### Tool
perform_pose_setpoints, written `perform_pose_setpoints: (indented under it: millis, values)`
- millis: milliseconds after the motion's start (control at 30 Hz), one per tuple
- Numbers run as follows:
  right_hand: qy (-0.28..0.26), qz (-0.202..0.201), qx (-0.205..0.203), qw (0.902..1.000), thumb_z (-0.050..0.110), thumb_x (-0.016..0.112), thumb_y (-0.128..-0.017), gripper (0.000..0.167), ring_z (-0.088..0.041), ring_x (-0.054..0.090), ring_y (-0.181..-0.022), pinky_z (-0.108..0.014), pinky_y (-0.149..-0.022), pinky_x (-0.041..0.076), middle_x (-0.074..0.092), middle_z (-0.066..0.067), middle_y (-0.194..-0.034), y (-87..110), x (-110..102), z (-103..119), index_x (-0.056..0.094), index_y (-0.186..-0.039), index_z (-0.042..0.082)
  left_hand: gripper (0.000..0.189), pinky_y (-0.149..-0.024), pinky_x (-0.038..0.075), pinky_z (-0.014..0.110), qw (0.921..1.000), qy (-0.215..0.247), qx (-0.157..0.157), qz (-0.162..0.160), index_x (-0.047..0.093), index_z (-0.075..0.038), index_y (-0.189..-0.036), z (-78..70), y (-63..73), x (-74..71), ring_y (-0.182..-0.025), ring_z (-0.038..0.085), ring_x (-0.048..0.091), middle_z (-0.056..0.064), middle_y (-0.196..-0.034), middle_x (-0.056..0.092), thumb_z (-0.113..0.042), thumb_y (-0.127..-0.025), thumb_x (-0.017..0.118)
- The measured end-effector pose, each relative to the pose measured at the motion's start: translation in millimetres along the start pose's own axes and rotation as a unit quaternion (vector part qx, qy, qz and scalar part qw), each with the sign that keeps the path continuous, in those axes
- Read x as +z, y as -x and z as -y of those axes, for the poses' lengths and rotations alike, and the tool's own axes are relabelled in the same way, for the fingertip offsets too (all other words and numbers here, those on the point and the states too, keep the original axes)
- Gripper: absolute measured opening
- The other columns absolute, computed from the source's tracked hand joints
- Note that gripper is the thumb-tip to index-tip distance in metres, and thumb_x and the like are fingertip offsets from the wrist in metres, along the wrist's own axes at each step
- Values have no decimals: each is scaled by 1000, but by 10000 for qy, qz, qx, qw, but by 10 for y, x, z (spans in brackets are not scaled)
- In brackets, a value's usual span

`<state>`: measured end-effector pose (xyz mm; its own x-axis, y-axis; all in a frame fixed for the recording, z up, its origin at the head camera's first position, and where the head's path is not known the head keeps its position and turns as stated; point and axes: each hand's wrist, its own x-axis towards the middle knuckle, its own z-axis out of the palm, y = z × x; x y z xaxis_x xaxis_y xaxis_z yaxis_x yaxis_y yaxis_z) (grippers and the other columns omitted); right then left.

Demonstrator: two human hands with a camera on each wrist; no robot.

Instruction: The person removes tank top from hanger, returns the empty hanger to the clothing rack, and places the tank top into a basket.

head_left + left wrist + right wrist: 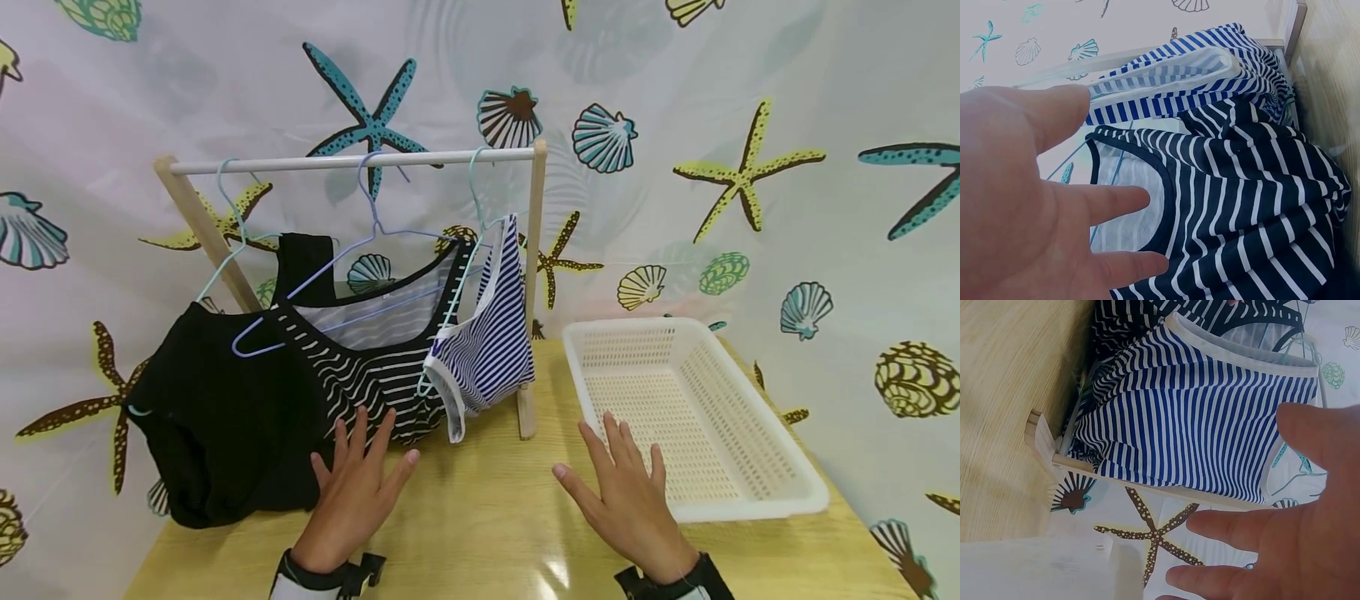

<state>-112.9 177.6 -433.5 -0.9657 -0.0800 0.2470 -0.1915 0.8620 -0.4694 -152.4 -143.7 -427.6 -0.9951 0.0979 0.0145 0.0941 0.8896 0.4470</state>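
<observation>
My left hand (356, 492) is spread with fingers straight, held in front of the black-and-white striped top (390, 383) and holding nothing. My right hand (630, 500), also spread and without anything in it, overlaps the near left edge of the white plastic basket (712, 433) in the head view. Three garments hang from a small rack (300, 164): a black garment (240, 400) at left, the black-and-white striped top in the middle, and a blue-and-white striped top (495, 342) at right. A blue hanger (375, 225) carries the middle one, tilted; a mint hanger (475, 192) carries the right one.
Another mint hanger (234, 225) holds the black garment. The rack's wooden right post (534, 250) ends in a foot on the wooden table (480, 517). Behind hangs a pale curtain (675, 275) printed with shells and starfish.
</observation>
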Motion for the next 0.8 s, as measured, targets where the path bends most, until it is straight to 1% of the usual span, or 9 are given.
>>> perform_pose_setpoints:
  millis: [133, 233, 400, 467, 633, 733, 800]
  values:
    - [-34, 27, 13, 10000, 58, 48, -94, 71, -46, 18, -141, -71, -101, 1, 23, -25, -154, -24, 2, 7, 41, -146, 10, 87, -96, -7, 78, 10000, 6, -34, -1, 21, -21, -155, 7, -16, -7, -141, 51, -8, 21, -159, -1, -78, -88, 25]
    - [26, 16, -1, 10000, 58, 48, -94, 71, -46, 20, -140, -71, -101, 2, 24, -25, -153, -36, -1, 12, 41, -146, 10, 88, -96, -8, 78, 10000, -11, -70, 22, 22, -22, -155, 12, -20, -13, -141, 51, -9, 20, -159, -2, -79, -87, 24]
    - [154, -74, 29, 9998, 58, 48, -94, 70, -47, 22, -139, -71, -101, 3, 26, -26, -153, -39, -8, -2, 42, -145, 9, 88, -96, -6, 78, 10000, -64, 2, 47, 23, -21, -155, 6, -26, -1, -141, 51, -9, 21, -159, -2, -78, -88, 23]
    - [117, -52, 33, 9999, 57, 48, -95, 70, -47, 22, -139, -71, -101, 3, 26, -26, -153, -37, -4, -8, 41, -146, 9, 88, -96, -6, 78, 9999, -107, -3, 37, 23, -21, -155, 9, -26, 2, -141, 51, -9, 21, -159, -2, -78, -88, 23]
    - [83, 18, 35, 10000, 57, 48, -95, 71, -47, 21, -140, -71, -101, 2, 25, -26, -153, -27, 0, -14, 41, -146, 9, 87, -96, -7, 78, 9999, -116, -54, 60, 25, -20, -154, 25, -21, 5, -140, 52, -8, 22, -159, -2, -77, -89, 25]
    - [116, -5, 60, 9999, 58, 48, -95, 71, -46, 20, -140, -71, -102, 2, 24, -26, -153, -30, -9, -15, 40, -146, 10, 85, -96, -7, 78, 9999, -92, -28, 79, 24, -21, -154, 29, -22, 10, -140, 52, -9, 22, -159, -2, -76, -90, 26]
    - [89, -11, 45, 9999, 58, 47, -95, 71, -47, 20, -140, -71, -102, 2, 24, -25, -154, -42, -13, -13, 40, -147, 10, 84, -96, -7, 78, 10000, -94, 1, 32, 25, -21, -154, 31, -24, 8, -140, 52, -8, 22, -159, -2, -75, -90, 27]
